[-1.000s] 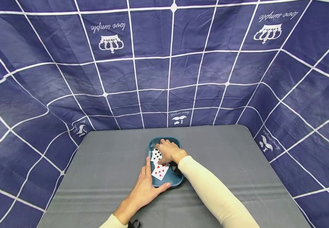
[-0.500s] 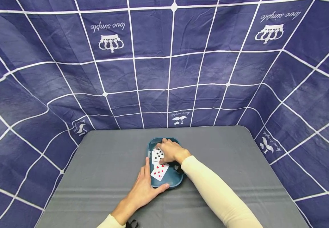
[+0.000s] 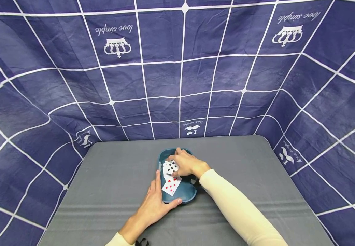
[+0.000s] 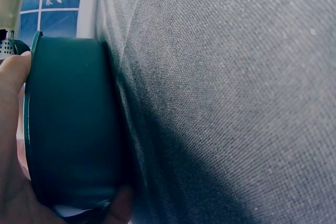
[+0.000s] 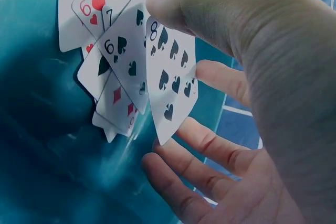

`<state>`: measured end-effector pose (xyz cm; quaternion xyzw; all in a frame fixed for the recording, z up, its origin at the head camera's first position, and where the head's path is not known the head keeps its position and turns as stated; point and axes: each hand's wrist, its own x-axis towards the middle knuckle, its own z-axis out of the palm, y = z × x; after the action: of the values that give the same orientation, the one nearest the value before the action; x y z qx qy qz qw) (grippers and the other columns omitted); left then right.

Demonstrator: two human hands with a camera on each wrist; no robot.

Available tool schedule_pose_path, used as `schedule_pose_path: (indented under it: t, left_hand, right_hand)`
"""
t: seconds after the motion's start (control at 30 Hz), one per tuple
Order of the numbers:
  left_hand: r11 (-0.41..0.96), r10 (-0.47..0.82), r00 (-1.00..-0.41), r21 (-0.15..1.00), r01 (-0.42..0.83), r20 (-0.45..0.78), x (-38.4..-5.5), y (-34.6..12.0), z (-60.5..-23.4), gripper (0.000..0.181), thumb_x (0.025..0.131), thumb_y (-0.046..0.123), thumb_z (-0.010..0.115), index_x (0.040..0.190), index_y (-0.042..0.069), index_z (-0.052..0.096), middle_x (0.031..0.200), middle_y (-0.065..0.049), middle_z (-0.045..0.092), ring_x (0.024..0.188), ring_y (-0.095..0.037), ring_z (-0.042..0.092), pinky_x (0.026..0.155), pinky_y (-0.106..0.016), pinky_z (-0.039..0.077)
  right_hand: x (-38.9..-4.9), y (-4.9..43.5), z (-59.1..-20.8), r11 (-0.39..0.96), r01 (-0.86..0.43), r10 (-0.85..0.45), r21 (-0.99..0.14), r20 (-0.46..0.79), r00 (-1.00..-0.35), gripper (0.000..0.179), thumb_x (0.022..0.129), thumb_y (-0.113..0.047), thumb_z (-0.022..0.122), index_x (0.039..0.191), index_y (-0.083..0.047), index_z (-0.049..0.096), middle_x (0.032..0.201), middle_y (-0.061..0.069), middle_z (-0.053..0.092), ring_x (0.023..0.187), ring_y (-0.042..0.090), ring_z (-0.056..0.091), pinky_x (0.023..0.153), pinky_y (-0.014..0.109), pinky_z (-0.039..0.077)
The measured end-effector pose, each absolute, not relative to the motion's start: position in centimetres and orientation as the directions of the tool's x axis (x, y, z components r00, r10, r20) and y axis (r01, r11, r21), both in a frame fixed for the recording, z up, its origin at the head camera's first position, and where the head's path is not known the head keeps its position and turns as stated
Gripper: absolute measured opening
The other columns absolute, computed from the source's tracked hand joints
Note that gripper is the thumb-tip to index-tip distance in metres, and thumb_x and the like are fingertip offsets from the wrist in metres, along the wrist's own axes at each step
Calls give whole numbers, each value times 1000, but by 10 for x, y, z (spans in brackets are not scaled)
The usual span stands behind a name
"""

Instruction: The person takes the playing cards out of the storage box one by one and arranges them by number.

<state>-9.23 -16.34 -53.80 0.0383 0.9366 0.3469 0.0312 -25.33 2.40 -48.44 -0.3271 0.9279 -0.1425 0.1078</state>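
The head view is filled mostly by a blue cloth backdrop [image 3: 162, 78] with white grid lines, upside-down lettering and crown prints; it stands behind and along both sides of a grey table [image 3: 119, 164]. Over the table's right half reaches the person's cream right sleeve [image 3: 239, 208]; the left sleeve [image 3: 119, 240] shows at the bottom edge.

Between the hands, on the table, sits a teal tray [image 3: 185, 194] with rounded corners and a raised wall. The left hand [image 3: 153, 203] rests against it at the near left corner, fingers straight along the left wall and thumb spread away from them to the near rim. The right hand [image 3: 188, 163] is over the tray's far part, pinching an eight of spades [image 5: 172, 80] by its edges, thumb on one side, index finger opposite; the remaining fingers stretch out beneath.

The playing cards lie inside the tray toward its left side, overlapping. Just beside the eight is a six of spades [image 5: 123, 59], near a six of hearts [image 5: 97, 1]; whether the held card touches them cannot be told. A red diamond card [image 3: 171, 187] lies nearest the tray's near end.

Smallest are the black and red pips.
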Motion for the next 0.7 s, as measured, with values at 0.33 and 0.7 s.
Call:
schedule_pose_path:
  t: [0.33,0.7]
  left_hand:
    - [760,89,-996,649,47,-32,-95,-163,-540,152,87,83,88,188,7,3,174,-29,47,158,-49,54,125,-65,52]
    - [765,77,-997,642,44,-23,-96,-162,-540,151,87,78,91,188,5,5,170,-28,49,156,-49,55,124,-64,52]
  right_hand:
    - [-253,41,-477,699,-606,-668,-381,-44,-743,71,96,-33,99,161,-23,72,144,17,61,122,31,61,103,53,62]
    - [-256,65,-466,688,-594,-646,-417,20,-763,63,100,-26,95,158,-17,72,156,14,62,136,34,62,110,59,62]
